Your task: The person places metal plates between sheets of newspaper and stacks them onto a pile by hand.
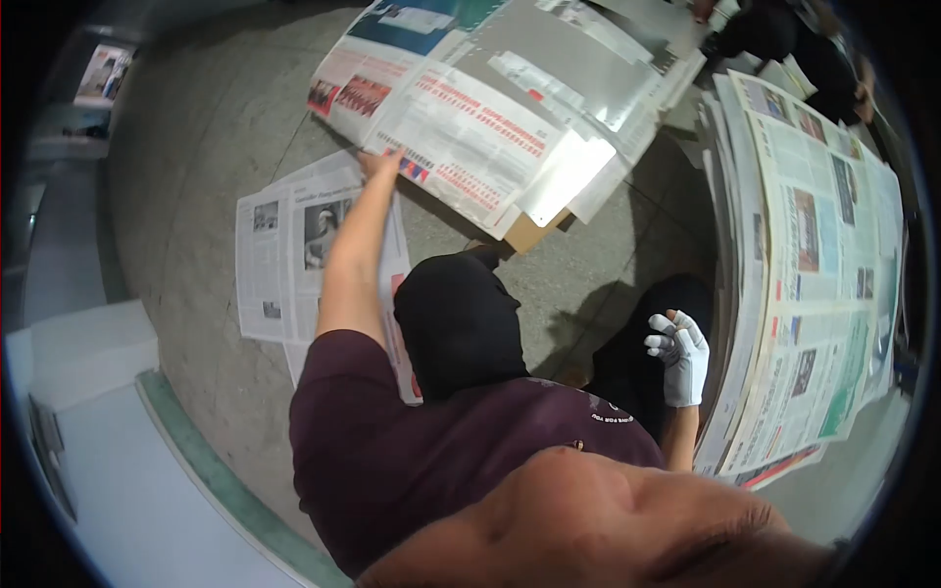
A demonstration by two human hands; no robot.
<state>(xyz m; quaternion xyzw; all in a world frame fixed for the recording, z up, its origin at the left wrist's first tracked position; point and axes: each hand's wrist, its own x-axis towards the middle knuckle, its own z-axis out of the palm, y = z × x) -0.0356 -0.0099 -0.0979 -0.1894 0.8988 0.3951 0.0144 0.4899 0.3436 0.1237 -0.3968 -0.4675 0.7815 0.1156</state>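
My bare left hand (379,165) reaches forward to the near edge of a large printed sheet (461,132) with red lettering and photos. Its fingers close on that edge, though the grip is only partly visible. The sheet lies on a pile of shiny grey sheets (613,93), with brown cardboard (537,231) showing below. My right hand (680,358), in a white glove with bare fingertips, hovers beside my dark-clothed knee. Its fingers are loosely bent and slightly apart, with nothing visible in them. A tall stack of newspapers (809,265) stands just right of it.
Newspaper pages (279,250) lie on the grey floor (211,167) to the left, partly under my left arm. At the upper right a person in dark clothing (774,39) is partly visible. A pale panel with a green edge (186,431) borders the lower left.
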